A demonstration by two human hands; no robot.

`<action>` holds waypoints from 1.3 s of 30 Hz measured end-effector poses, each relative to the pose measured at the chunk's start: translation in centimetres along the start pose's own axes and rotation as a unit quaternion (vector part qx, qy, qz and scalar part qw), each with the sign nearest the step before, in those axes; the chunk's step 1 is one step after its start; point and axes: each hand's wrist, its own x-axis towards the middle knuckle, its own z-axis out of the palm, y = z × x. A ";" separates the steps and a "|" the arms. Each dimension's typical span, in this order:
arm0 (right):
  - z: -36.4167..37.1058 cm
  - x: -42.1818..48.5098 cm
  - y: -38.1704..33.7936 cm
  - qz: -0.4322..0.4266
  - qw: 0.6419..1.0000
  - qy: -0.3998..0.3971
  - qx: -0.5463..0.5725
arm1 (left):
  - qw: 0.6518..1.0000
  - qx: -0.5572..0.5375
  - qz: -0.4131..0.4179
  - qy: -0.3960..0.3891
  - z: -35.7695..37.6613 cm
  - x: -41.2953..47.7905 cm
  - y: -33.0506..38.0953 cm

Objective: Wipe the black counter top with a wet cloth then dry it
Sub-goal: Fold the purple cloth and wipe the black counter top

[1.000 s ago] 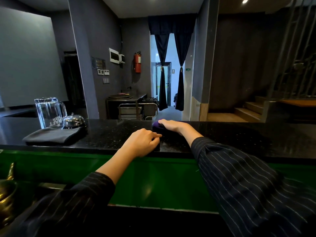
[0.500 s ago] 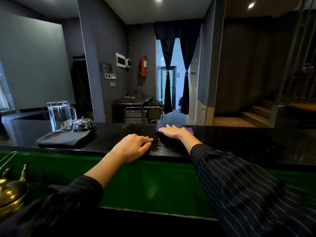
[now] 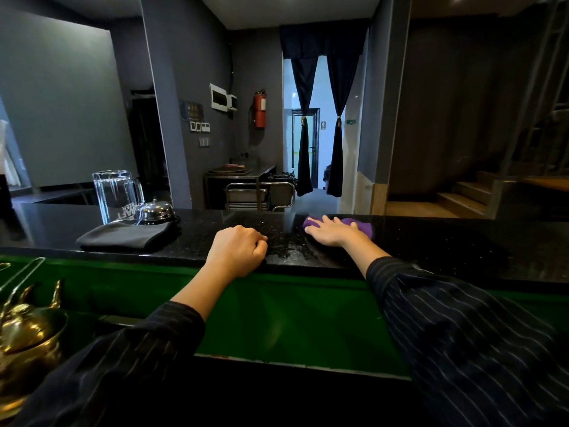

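Wiping stage for sure, the wet pass, not the drying yet. Right hand (image 3: 331,234) is laid flat on a purple cloth (image 3: 358,225) with the fingers spread wide over it, pressing it down on the black counter (image 3: 431,241) rather than pinching it. That cloth sits toward the far edge of the counter, right of the bell (image 3: 157,211). Left hand (image 3: 237,251) is curled into a loose fist on the near edge of the counter, fingers tucked in and holding nothing as far as I can see, looks like it's just bracing. Between the two hands you can see a shiny wet patch (image 3: 289,248) with droplets, so that bit has had water on it; the stretch right of the cloth looks dull, though it's dark over there and hard to be sure. Left of the bell's side there's a folded dark cloth (image 3: 127,237) lying just in front of the bell and a glass pitcher (image 3: 115,197), all well apart from the purple one. My guess is that dark one is for drying, still folded and untouched. Next move I'd say calls for keeping flat pressure and sweeping along the counter to cover the dry-looking part, then working around or lifting the pitcher, bell and folded cloth so that end gets wiped too.
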 end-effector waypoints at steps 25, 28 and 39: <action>1.9 -3.0 -9.1 -0.113 0.993 -0.015 -0.027 | 0.988 -0.108 -0.046 -0.097 -1.3 -4.9 -4.0; 1.2 -4.0 -6.4 -0.108 0.993 -0.024 0.035 | 0.992 -0.099 -0.027 -0.080 -0.8 -6.1 -4.5; 0.8 -0.8 -4.6 0.167 0.984 0.053 0.029 | 0.998 -0.050 -0.003 -0.044 0.7 -6.9 -4.5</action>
